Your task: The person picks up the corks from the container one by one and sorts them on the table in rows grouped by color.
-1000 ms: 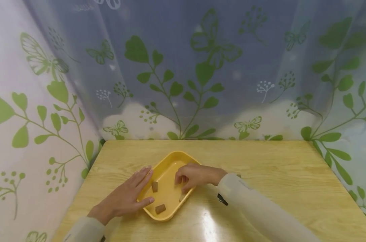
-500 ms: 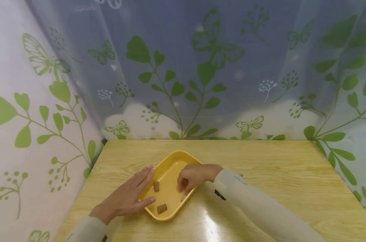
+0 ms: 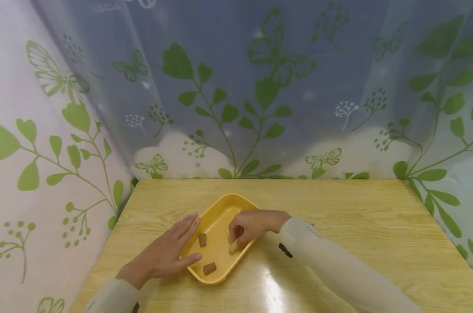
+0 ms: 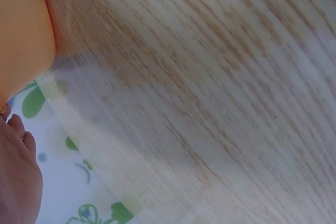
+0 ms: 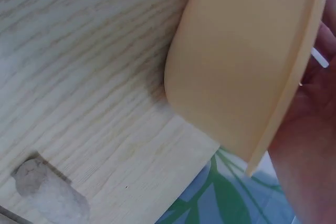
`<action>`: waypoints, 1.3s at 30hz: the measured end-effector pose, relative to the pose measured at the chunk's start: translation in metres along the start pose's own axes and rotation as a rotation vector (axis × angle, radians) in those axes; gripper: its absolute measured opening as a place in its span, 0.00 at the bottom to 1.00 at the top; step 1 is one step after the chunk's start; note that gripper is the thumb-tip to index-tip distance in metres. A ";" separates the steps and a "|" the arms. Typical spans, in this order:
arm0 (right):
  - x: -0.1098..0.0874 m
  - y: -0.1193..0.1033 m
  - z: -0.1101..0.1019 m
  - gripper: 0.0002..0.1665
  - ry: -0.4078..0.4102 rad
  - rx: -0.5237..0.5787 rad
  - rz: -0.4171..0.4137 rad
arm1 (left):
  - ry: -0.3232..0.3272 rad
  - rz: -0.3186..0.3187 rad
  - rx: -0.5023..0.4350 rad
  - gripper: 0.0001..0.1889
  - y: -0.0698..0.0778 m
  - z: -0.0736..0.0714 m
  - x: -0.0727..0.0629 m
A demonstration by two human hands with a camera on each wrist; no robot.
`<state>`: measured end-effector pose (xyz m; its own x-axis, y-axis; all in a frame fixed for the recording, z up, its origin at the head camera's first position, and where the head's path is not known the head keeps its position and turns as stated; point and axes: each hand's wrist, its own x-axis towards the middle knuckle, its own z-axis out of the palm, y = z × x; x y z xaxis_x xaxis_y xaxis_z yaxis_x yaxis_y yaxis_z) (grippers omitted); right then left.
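Observation:
A yellow rectangular tray point(image 3: 217, 278) stands slantwise on the table. Inside it lie two short brown cork-like pieces, one cork-like piece point(image 3: 202, 239) near the left wall and another cork-like piece point(image 3: 209, 268) toward the near corner. My left hand point(image 3: 164, 252) rests on the tray's left rim, fingers straight and thumb over the near side. Reaching over the right wall, my right hand point(image 3: 254, 225) pinches a small pale tan piece point(image 3: 233, 247) between thumb and fingers, low inside the tray. In the right wrist view, the tray's outer wall point(image 5: 236, 66) hides most of that hand.
On the wooden table point(image 3: 338, 204), outside the tray, a cylindrical piece point(image 5: 50, 192) with a brown end lies at lower left in the right wrist view. Patterned curtains point(image 3: 228, 108) hang along the table's back and sides.
My right hand has closed its fingertips on the pale piece, which has shifted slightly away from the tray's right wall. My left hand stays on the rim.

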<state>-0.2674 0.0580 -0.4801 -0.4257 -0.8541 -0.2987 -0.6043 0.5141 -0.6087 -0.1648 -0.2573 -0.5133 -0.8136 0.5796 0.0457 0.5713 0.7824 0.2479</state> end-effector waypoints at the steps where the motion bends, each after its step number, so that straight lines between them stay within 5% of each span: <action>1: -0.001 0.002 -0.001 0.03 0.025 0.006 -0.007 | -0.001 -0.001 0.000 0.49 0.000 0.000 0.000; 8: -0.015 0.010 -0.009 0.09 0.190 -0.029 -0.080 | -0.001 -0.010 0.003 0.49 0.001 0.000 0.001; 19: -0.056 0.015 -0.021 0.11 0.291 0.048 -0.054 | -0.001 -0.011 0.001 0.49 0.002 0.000 0.002; 28: -0.089 0.035 -0.024 0.20 0.371 -0.001 -0.094 | 0.008 -0.005 0.000 0.49 0.001 0.002 0.001; 39: -0.121 0.062 -0.019 0.19 0.463 0.070 -0.002 | 0.010 -0.009 0.003 0.48 0.000 0.005 0.002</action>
<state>-0.2661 0.1948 -0.4674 -0.6900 -0.7219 0.0522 -0.5654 0.4925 -0.6616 -0.1655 -0.2553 -0.5180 -0.8195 0.5705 0.0537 0.5646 0.7880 0.2455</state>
